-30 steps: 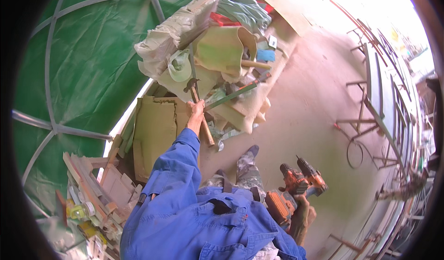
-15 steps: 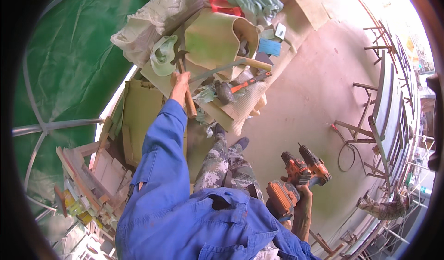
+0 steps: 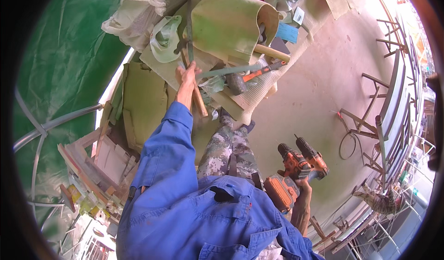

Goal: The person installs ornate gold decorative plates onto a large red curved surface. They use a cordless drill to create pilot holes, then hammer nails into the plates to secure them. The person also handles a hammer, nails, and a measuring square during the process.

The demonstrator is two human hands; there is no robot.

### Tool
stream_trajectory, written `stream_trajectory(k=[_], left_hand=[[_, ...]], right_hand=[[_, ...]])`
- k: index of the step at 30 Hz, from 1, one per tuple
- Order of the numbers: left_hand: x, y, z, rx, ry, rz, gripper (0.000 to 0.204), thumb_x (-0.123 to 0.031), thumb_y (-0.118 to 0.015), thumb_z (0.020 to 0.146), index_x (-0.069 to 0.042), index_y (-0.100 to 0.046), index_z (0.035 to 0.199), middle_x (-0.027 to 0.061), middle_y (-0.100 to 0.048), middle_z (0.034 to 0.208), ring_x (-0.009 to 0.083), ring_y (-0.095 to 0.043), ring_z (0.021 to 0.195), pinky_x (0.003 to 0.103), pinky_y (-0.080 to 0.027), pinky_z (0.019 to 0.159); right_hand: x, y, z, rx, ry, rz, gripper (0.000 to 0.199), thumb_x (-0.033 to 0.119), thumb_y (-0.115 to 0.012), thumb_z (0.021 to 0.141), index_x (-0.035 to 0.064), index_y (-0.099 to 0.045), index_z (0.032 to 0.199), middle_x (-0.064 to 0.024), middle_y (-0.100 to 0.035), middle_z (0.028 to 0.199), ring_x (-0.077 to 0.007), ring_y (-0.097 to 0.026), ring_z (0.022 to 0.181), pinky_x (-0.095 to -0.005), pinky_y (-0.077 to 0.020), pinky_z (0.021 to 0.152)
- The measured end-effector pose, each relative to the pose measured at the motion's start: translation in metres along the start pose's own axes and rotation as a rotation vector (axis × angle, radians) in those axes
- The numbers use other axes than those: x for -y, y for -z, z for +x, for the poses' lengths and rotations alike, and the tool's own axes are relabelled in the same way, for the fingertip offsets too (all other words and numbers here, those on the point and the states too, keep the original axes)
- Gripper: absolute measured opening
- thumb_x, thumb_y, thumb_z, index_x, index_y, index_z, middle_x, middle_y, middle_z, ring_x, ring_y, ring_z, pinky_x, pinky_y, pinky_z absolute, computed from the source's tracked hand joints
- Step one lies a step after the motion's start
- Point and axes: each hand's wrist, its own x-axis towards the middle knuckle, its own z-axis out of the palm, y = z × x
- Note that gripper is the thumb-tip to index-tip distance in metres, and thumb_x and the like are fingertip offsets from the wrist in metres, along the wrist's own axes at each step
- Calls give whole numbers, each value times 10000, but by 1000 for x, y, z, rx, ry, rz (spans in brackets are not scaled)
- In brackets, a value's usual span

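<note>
My left hand (image 3: 186,75) is closed at the corner where two grey metal arms meet, apparently a carpenter's square (image 3: 229,71); my fingers hide the joint. Passing under that hand is a hammer's wooden handle (image 3: 199,103), its dark head near a pale plastic bag (image 3: 165,39). A black-headed mallet (image 3: 237,83) with an orange and black handle lies to the right, below a light wooden handle (image 3: 273,52). At the lower right, my right hand (image 3: 303,196) grips two orange and black cordless drills, one (image 3: 293,162) in front of the other (image 3: 314,157).
A rolled yellowish sheet (image 3: 224,28) and a blue packet (image 3: 287,32) lie on the covered surface. Wooden scraps (image 3: 99,163) are stacked at the left, near green sheeting (image 3: 69,65). Metal frames (image 3: 388,107) and a cable loop (image 3: 348,145) are at the right.
The square's right-hand arm has swung lower, away from the light wooden handle. My view has shifted a little. Both drills stay in my right hand.
</note>
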Motion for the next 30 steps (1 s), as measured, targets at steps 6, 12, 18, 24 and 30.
stream_trajectory(k=[6, 12, 18, 24, 30], left_hand=[[30, 62, 25, -66, 49, 98, 391, -146, -746, 911, 72, -502, 1124, 165, -676, 858, 258, -715, 694, 380, -604, 586], [-13, 115, -11, -120, -155, 214, 242, -168, -734, 907, 30, -599, 946, 82, -676, 764, 141, -614, 564, 282, -501, 511], [-145, 89, -19, 201, -245, 47, 193, -183, -709, 942, -13, -630, 896, 41, -653, 753, 82, -520, 556, 243, -431, 516], [-192, 39, 9, 415, -312, -17, 219, -221, -713, 952, -23, -641, 894, 22, -633, 770, 78, -508, 562, 231, -408, 510], [-189, 24, -53, 463, -307, 58, 255, -288, -702, 968, -63, -626, 875, 3, -606, 729, 62, -500, 554, 228, -363, 491]], right_hand=[[14, -31, 7, -10, -9, -37, 707, 160, -520, 770, 18, -390, 1450, -316, -591, 1290, -401, -642, 1120, -482, -537, 993], [22, -44, 8, -18, -8, -66, 691, 167, -519, 773, -5, -418, 1435, -298, -596, 1298, -372, -640, 1136, -454, -547, 997], [17, -41, 19, 23, -30, -29, 707, 185, -548, 760, -17, -427, 1426, -297, -593, 1291, -375, -638, 1138, -460, -544, 1010], [13, -45, 13, 38, 37, 15, 699, 173, -552, 771, -6, -409, 1431, -295, -600, 1273, -367, -640, 1132, -455, -545, 1003], [11, -16, 16, 19, 51, 73, 672, 173, -550, 804, -56, -420, 1422, -276, -599, 1307, -343, -648, 1137, -428, -535, 1017]])
